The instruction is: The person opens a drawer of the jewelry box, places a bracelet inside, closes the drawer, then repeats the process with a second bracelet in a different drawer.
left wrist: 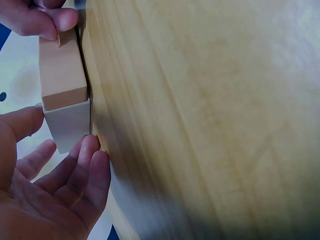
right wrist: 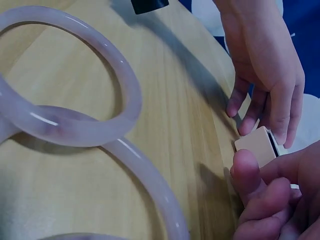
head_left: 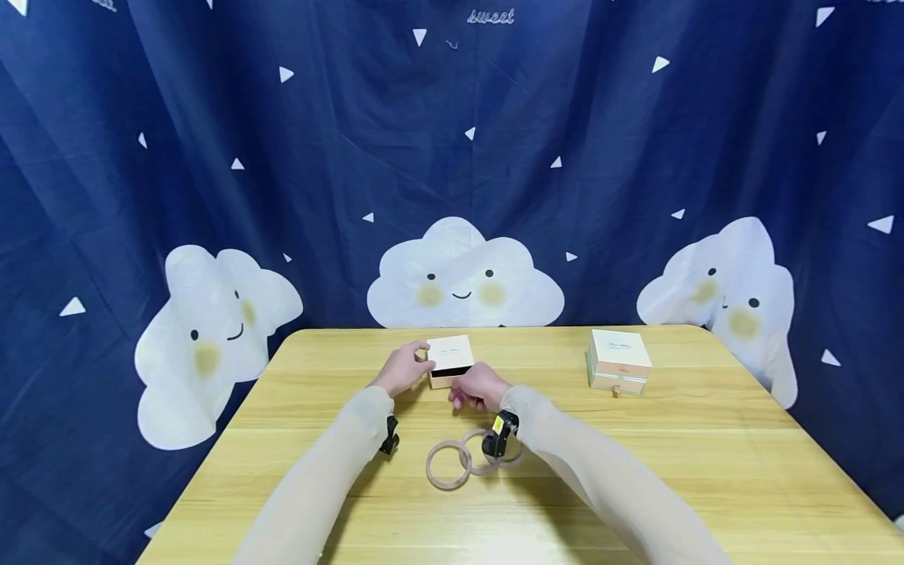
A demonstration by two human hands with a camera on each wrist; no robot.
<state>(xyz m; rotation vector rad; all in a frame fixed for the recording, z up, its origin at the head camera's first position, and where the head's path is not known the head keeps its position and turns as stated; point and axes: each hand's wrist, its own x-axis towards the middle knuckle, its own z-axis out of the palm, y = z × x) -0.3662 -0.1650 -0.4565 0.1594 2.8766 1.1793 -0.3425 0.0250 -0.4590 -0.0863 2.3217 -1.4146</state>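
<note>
On the table stands a small cream box with a pale pink drawer slid partway out of its sleeve. A dark gap shows behind the drawer's front in the head view. My left hand grips the sleeve from the left, thumb on one face and fingers on the opposite one. My right hand is at the drawer's front, where its thumb and finger pinch a small pull tab, as the left wrist view shows. The drawer's contents are hidden.
Several translucent pale purple bangles lie overlapping on the wooden table, below my right wrist. A second, similar box stands shut to the right, its tab facing me. Behind the table hangs a dark blue curtain with clouds.
</note>
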